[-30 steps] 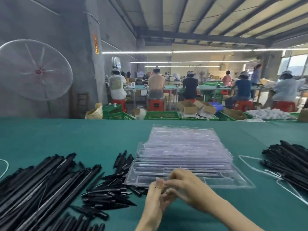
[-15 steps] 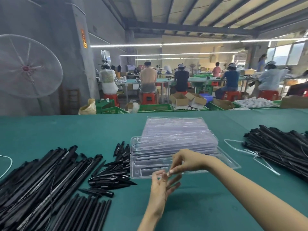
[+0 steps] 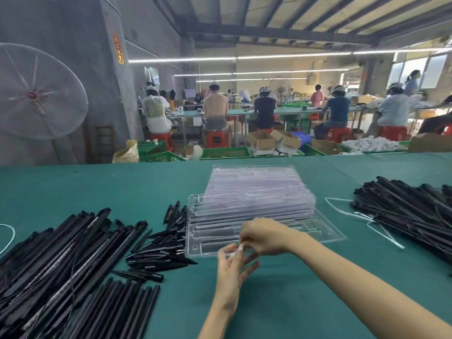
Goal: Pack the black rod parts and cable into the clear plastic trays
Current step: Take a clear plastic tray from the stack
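A small pale item, too small to identify, is pinched between the left hand [image 3: 232,267] and right hand [image 3: 263,237] over the near edge of the clear trays [image 3: 252,204]. Black rods [image 3: 61,260] are heaped left on the green worktop [image 3: 293,302]; another rod pile [image 3: 411,214] lies far right.

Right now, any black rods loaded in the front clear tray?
No. The front clear tray shows only empty moulded slots; black rods lie in piles on the table.

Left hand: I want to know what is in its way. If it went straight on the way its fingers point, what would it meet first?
The left hand points up and away, at the right hand just beyond its fingertips. Behind that lies the open clear tray. Depth is hard to judge here.
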{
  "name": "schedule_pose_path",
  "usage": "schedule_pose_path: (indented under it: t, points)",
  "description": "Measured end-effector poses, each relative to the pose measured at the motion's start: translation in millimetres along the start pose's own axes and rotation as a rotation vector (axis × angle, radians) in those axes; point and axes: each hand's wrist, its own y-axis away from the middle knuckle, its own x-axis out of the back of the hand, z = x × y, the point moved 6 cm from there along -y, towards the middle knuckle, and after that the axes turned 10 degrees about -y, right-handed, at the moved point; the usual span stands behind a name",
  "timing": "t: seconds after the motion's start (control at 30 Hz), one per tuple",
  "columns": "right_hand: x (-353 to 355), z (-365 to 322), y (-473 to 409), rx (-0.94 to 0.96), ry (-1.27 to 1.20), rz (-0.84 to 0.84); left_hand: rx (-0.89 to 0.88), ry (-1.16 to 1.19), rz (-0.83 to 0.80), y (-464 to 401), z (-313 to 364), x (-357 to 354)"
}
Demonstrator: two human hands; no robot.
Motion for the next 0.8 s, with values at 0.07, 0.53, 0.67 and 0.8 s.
schedule_pose_path:
  t: [0.07,0.53,0.67,0.8]
  points:
    - [-5,-1,1,-0.004,0.073,0.072,-0.014,0.016,0.001,-2,5,0]
    - [55,31,-1,-0.289,-0.145,0.645,0.135,-0.01,0.167,6,-12,1]
    - [53,24,-7,-0.179,0.144,0.439,0.101,0.02,0.215,4,-7,-10]
    - [7,-7,9,0.16,0.386,0.404,0.15,0.005,0.431,-16,3,0]
